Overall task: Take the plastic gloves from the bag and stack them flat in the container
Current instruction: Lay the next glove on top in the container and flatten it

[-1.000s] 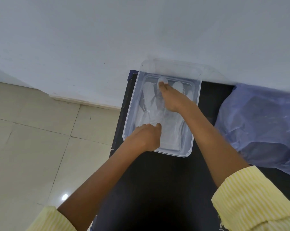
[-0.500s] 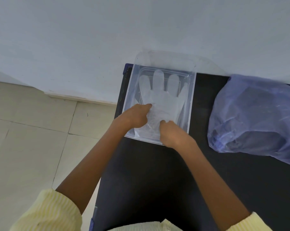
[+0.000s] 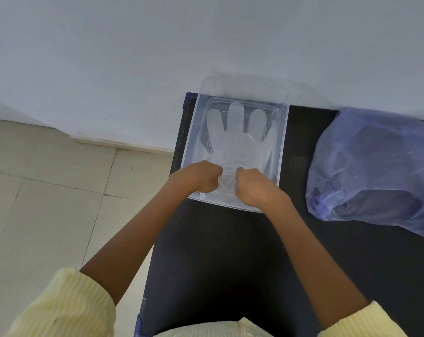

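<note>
A clear plastic container (image 3: 283, 142) stands on the black table against the wall. A thin see-through plastic glove (image 3: 240, 139) lies spread flat inside it, fingers pointing to the wall. My left hand (image 3: 197, 177) and my right hand (image 3: 253, 187) rest side by side on the glove's cuff end at the container's near edge, fingers curled down onto the plastic. Whether they pinch it or only press it is hard to tell. The bluish plastic bag (image 3: 376, 171) lies to the right of the container, bulging with something dark inside.
The black table (image 3: 230, 263) runs from the wall toward me, its left edge just beside the container. A tiled floor (image 3: 48, 203) lies beyond that edge. A white wall (image 3: 157, 57) closes off the far side. My yellow striped sleeves show at the bottom.
My right hand has pulled back from the glove's fingertips to the cuff end. My left hand has shifted slightly, and both hands now sit close together at the near edge.
</note>
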